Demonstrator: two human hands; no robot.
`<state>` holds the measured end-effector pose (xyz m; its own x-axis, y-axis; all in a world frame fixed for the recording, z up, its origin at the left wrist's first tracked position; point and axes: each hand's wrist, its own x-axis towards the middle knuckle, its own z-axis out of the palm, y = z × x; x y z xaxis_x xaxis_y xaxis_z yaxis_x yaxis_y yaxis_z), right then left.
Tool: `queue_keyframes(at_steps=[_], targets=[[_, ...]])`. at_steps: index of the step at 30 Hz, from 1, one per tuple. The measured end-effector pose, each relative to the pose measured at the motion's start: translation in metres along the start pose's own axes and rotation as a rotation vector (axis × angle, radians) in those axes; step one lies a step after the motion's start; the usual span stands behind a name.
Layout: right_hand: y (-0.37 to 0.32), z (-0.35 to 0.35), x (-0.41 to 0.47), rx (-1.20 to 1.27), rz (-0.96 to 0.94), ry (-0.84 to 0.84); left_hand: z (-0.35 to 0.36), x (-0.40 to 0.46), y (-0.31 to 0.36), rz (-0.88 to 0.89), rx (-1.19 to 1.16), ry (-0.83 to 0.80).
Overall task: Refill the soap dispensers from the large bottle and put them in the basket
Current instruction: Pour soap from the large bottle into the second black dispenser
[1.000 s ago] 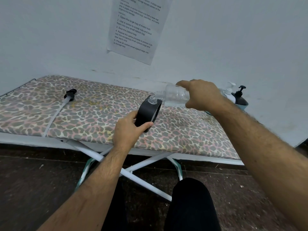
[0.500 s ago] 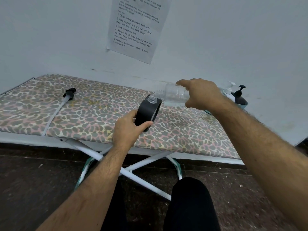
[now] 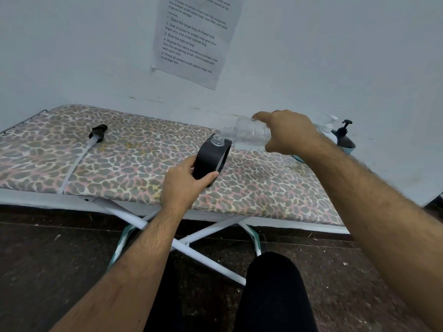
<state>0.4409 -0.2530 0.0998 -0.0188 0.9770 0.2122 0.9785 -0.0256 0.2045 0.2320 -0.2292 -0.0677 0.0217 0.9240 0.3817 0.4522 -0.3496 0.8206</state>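
Your left hand [image 3: 185,179] wraps the lower body of the black dispenser [image 3: 211,159], upright on the leopard-print board [image 3: 143,164]; your right hand [image 3: 287,133] grips the base of the clear large bottle [image 3: 249,135], tipped nearly level, mouth just above the dispenser's narrow neck. Risk: the small opening and the smooth, rigid plastic invite spills onto the fabric if your tilt drifts. The removed pump [image 3: 97,135] lies well left of your grip; filled dispensers stand in the basket [image 3: 348,148] beyond your right hand
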Motion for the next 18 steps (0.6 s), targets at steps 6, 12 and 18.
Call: queue_keyframes(at_steps=[6,12,18], targets=[[0.0001,-0.0001,-0.0002,0.001,0.001,0.0,0.0,0.0004,0.0003,0.002,0.01,-0.003],[-0.0015,-0.0018,-0.0003,-0.001,0.008,-0.006,0.0004,0.0015,0.0003,0.01,0.02,-0.004],[-0.0024,-0.0026,-0.0001,0.0,0.015,-0.023,0.0002,0.0014,0.0002,0.013,0.021,-0.008]])
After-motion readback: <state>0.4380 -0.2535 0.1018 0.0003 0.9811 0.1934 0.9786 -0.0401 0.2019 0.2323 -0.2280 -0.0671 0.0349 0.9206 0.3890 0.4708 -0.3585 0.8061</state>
